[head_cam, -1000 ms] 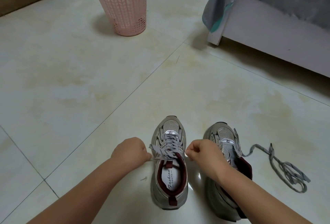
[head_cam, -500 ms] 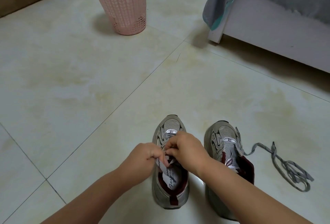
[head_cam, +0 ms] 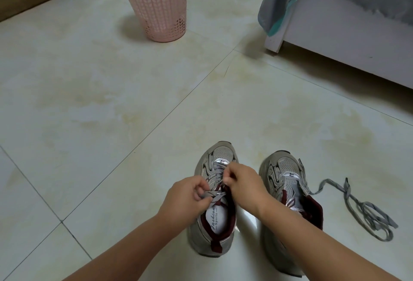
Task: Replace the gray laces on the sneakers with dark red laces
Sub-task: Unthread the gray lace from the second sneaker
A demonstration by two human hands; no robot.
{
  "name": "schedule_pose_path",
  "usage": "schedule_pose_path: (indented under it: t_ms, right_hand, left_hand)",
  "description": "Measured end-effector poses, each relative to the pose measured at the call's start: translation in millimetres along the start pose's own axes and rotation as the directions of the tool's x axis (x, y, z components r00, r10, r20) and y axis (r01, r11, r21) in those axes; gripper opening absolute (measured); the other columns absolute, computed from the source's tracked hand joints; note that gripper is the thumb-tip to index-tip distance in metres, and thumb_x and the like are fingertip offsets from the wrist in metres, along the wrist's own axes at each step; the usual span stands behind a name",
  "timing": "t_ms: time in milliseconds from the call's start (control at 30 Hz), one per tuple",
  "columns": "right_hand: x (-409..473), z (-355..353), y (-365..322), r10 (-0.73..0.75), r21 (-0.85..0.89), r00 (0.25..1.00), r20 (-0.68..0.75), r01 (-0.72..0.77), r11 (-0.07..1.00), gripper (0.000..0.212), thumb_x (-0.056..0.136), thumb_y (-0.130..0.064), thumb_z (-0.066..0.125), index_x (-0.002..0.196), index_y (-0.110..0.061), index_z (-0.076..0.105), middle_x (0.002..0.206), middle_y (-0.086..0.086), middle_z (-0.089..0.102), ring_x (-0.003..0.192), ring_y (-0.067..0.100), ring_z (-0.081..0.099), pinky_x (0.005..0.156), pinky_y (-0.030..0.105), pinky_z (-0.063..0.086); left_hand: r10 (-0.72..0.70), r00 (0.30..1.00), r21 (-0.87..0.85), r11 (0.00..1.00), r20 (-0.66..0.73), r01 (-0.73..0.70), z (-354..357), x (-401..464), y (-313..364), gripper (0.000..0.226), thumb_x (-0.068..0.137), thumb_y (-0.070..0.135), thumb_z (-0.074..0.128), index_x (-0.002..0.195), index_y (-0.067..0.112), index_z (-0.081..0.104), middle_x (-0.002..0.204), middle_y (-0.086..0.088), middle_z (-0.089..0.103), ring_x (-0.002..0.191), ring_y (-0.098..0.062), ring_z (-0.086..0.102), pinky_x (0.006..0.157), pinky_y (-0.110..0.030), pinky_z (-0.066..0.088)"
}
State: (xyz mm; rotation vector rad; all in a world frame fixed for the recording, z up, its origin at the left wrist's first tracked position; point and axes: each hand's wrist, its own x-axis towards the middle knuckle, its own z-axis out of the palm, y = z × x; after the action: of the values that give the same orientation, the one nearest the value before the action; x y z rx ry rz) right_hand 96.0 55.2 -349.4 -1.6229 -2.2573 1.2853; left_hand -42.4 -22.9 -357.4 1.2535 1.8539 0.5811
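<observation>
Both forearms reach in from the near edge over the left sneaker (head_cam: 213,211), my landmark here. Left hand (head_cam: 186,198) sits at its near-left side, fingers curled and pinching a loose end of the gray lace (head_cam: 209,195) — held taut, I judge, so the crossings slacken. Right hand (head_cam: 242,183) is over the eyelet rows, fingertips closed on a strand higher up, seemingly to pick it out of an eyelet. The lace remains threaded through the upper rows toward the toe; the collar is open, insole showing.

Just right of that shoe stands the right sneaker (head_cam: 288,193), tongue slack, its lace mostly out — the removed gray lace (head_cam: 366,211) trails from an upper eyelet and lies in a loose heap on the floor (head_cam: 111,124) further right, out of the working area.

No dark red laces anywhere in view. Early stage, by my reading.

Far beyond the left sneaker: a pink basket (head_cam: 156,5); off to the far right, white furniture (head_cam: 346,41) with a gray cloth (head_cam: 279,1) hanging.
</observation>
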Motion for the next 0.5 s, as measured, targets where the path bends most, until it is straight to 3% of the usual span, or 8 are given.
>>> schedule_pose_path:
  t_ms: [67,133,200,267,333,433,500]
  right_hand:
    - [-0.5,-0.9,4.3,0.078,0.167,0.997,-0.006,-0.076,0.983,0.032,0.089,-0.003,0.049,0.066,-0.024,0.045,0.068,-0.008,0.049,0.074,0.016,0.046,0.065,0.026,0.036]
    - [-1.2,-3.2,0.9,0.015,0.170,1.000,0.011,-0.017,0.985,0.027,0.090,-0.006,0.051,0.070,-0.024,0.047,0.071,-0.008,0.050,0.076,0.015,0.047,0.070,0.027,0.038]
    - [0.1,-4.0,-4.0,-0.119,0.038,0.992,0.048,0.117,0.992,0.009,0.088,-0.016,0.057,0.083,-0.023,0.057,0.084,-0.006,0.053,0.086,0.014,0.049,0.076,0.026,0.037]
    - [1.3,0.0,-8.2,-0.205,-0.151,0.975,0.085,0.216,0.965,0.012,0.087,-0.023,0.059,0.097,-0.021,0.064,0.099,-0.002,0.054,0.099,0.014,0.046,0.078,0.025,0.035]
    - [3.7,3.9,-12.4,-0.229,-0.253,0.971,0.073,0.241,0.937,0.006,0.086,-0.018,0.058,0.083,-0.023,0.060,0.091,-0.005,0.053,0.095,0.016,0.045,0.070,0.025,0.034]
    - [9.5,-3.9,-14.1,-0.090,-0.166,0.994,-0.056,0.079,0.983,0.032,0.085,-0.003,0.050,0.065,-0.025,0.038,0.068,-0.013,0.046,0.077,0.015,0.048,0.061,0.025,0.033]
    - [14.5,-19.0,-11.1,-0.006,-0.062,0.988,-0.153,-0.003,0.998,0.027,0.090,-0.005,0.048,0.070,-0.022,0.041,0.072,-0.009,0.054,0.077,0.019,0.052,0.066,0.028,0.038]
  left_hand:
    - [0.003,1.000,0.018,1.000,-0.008,-0.003,-0.5,2.5,-2.7,0.028,0.073,0.013,0.071,0.066,0.034,0.053,0.065,0.009,0.054,0.056,-0.003,0.046,0.058,-0.012,0.039]
    - [0.003,1.000,0.037,0.999,-0.002,-0.003,-0.3,5.0,-5.3,0.029,0.072,0.015,0.072,0.068,0.035,0.051,0.069,0.009,0.054,0.059,-0.004,0.047,0.061,-0.016,0.040]
    - [0.003,1.000,0.064,0.998,-0.024,-0.001,1.5,6.3,-6.0,0.031,0.071,0.019,0.074,0.068,0.036,0.048,0.071,0.009,0.053,0.060,-0.004,0.047,0.062,-0.018,0.039]
    - [0.014,0.999,0.101,0.995,-0.046,-0.009,3.2,7.5,-4.6,0.032,0.072,0.021,0.073,0.066,0.037,0.045,0.070,0.009,0.052,0.060,-0.003,0.047,0.060,-0.017,0.037]
    - [0.033,0.998,0.160,0.987,-0.045,-0.025,3.1,8.4,-2.1,0.034,0.074,0.021,0.069,0.065,0.037,0.041,0.068,0.009,0.050,0.059,-0.003,0.046,0.056,-0.014,0.033]
    - [0.045,0.998,0.206,0.978,-0.043,-0.036,1.3,8.1,-0.1,0.033,0.075,0.019,0.065,0.066,0.035,0.038,0.066,0.008,0.048,0.059,-0.005,0.044,0.054,-0.014,0.031]
    - [0.026,0.999,0.176,0.984,-0.042,-0.018,0.9,6.2,-0.6,0.032,0.076,0.017,0.065,0.066,0.033,0.039,0.062,0.007,0.046,0.057,-0.005,0.043,0.054,-0.016,0.031]
